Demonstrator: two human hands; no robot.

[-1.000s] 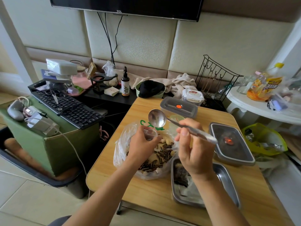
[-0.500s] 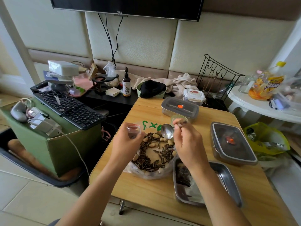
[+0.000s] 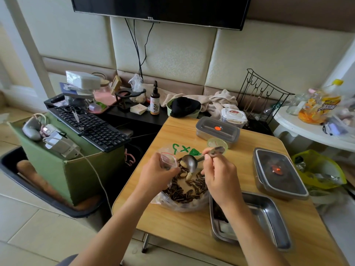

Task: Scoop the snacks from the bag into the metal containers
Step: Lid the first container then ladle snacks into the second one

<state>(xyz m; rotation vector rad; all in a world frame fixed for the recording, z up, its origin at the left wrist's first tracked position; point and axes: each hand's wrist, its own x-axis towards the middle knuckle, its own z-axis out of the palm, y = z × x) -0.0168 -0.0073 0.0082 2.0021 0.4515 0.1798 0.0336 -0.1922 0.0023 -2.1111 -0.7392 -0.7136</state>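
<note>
Clear plastic bag (image 3: 180, 205) of striped sunflower seeds and pale peanuts (image 3: 184, 192) sits on light wooden surface (image 3: 182, 227). Left hand (image 3: 157, 173): fingers pinch bag's left rim; mouth open. Right hand (image 3: 219, 173): fingers clenched around handle of silver metal spoon (image 3: 189, 163); spoon bowl down inside bag, among snacks at its far side. Open rectangular steel tray (image 3: 272, 214) just right of bag, dark seeds in its left end. Lidded steel container (image 3: 217, 129) beyond bag; second lidded steel container (image 3: 278, 173) right of bag.
</note>
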